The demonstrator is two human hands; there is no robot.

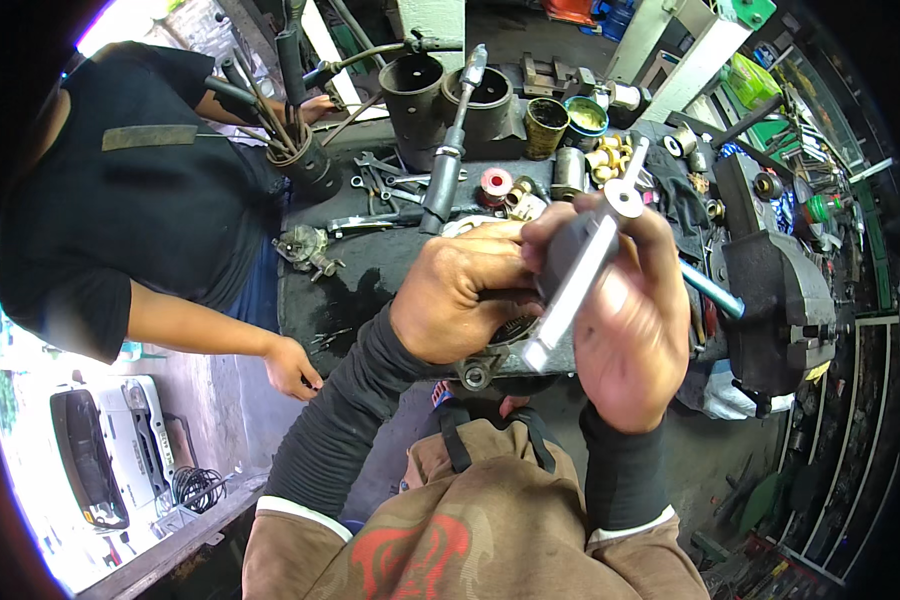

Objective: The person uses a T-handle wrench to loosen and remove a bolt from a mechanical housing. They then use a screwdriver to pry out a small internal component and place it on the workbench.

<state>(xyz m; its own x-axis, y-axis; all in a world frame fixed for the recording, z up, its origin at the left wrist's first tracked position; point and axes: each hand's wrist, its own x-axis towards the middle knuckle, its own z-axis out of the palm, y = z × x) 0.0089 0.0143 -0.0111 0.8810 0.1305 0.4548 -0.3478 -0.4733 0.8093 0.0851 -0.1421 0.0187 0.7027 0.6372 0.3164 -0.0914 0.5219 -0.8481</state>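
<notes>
Held up over the bench in both hands is a dark rounded metal part (567,250) with a bright flat lever arm (573,297) across it. A round hub with a hole sits near the lever's upper end. My left hand (460,290) is closed, its fingers gripping the dark part's left side. My right hand (633,320) wraps the other side, behind the lever, its palm slightly blurred by motion. Below, a metal casting with a round boss (477,375) sits at the bench's near edge, partly hidden by my hands.
A co-worker in a black shirt (160,200) stands at the left. Behind my hands are large metal cylinders (413,85), a socket tool (448,170), wrenches (375,180), a red-centred spool (496,185) and tins (547,125). A carburetor-like part (308,250) lies left; a bench vise (780,300) stands right.
</notes>
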